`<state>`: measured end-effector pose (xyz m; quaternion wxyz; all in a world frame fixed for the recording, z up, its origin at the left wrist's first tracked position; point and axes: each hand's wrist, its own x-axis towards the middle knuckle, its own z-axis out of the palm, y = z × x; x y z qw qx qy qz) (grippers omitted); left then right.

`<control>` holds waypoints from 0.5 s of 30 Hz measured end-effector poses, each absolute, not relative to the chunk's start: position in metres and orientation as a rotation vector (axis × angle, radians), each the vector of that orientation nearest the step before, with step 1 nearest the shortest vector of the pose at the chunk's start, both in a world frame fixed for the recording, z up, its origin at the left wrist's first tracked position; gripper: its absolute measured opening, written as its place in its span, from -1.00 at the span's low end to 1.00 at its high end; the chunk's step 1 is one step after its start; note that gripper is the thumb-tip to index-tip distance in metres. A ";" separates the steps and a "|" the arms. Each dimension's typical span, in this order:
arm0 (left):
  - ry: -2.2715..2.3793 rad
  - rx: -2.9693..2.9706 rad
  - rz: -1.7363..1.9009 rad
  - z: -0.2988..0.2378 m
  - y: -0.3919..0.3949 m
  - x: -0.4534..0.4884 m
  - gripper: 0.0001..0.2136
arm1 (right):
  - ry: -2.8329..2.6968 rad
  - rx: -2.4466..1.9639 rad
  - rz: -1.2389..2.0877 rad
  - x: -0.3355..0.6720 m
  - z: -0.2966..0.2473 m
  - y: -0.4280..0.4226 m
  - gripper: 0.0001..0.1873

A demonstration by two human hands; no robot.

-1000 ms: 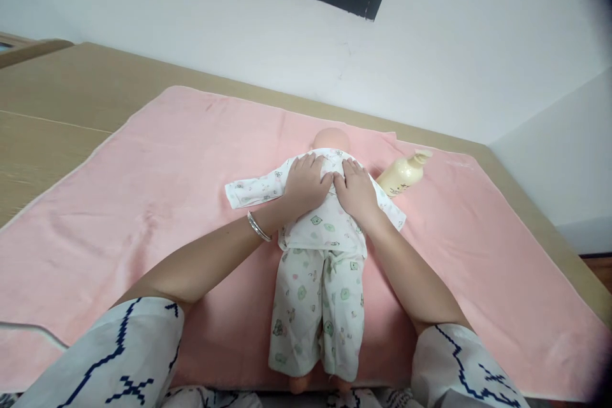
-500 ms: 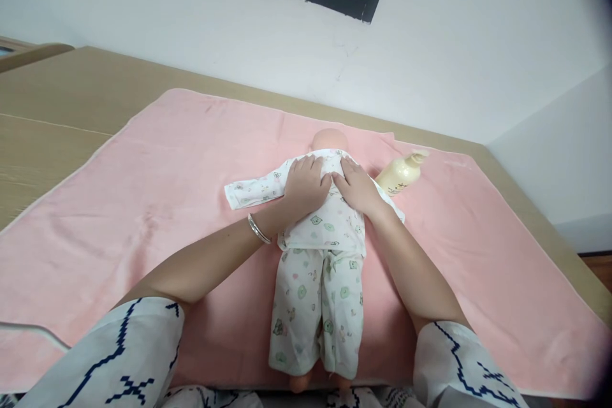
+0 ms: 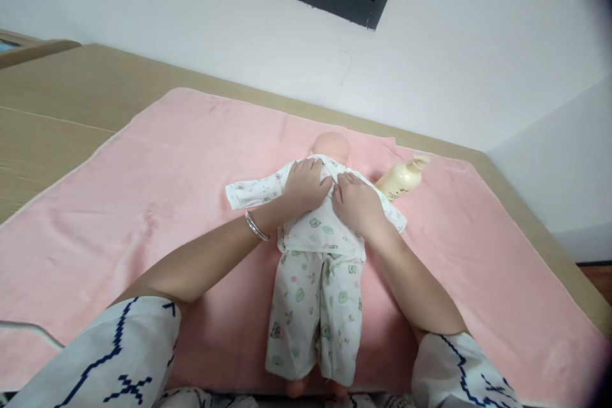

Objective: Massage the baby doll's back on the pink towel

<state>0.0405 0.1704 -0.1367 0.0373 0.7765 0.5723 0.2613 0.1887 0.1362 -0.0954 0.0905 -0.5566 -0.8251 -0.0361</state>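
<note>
A baby doll in white printed pyjamas lies lengthwise on a pink mat, its bald head [image 3: 331, 145] away from me and no face showing. My left hand [image 3: 306, 186] rests flat on the left side of the doll's upper body, fingers together and pointing away. On the other side my right hand [image 3: 358, 201] lies on the pyjama top [image 3: 322, 229], its fingers slightly bent. The cloth is creased between the two hands, near the neck. The pyjama trousers [image 3: 315, 312] reach down to the bare feet [image 3: 296, 387].
A cream pump bottle [image 3: 400, 178] lies tilted on the pink mat [image 3: 191, 159], right of the doll. The mat covers a wooden surface [image 3: 62, 89] against a white wall [image 3: 268, 44]. A pale cable [image 3: 33, 326] crosses the mat at the left.
My right hand has drawn back slightly towards me and its fingers are more bent. The top is now creased near the neck, and more of the head shows. My left hand has hardly moved.
</note>
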 end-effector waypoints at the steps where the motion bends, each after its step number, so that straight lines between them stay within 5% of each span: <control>1: 1.776 2.391 0.794 -0.136 0.167 0.042 -0.71 | -2.449 -1.666 -0.101 0.188 -0.094 0.135 -0.64; 7: 1.780 2.547 0.824 -0.133 0.133 0.058 -0.60 | -2.352 -1.676 0.106 0.203 -0.101 0.161 -0.65; 15: 1.712 2.394 0.749 -0.125 0.163 0.040 -0.75 | -2.374 -1.707 -0.015 0.192 -0.101 0.144 -0.59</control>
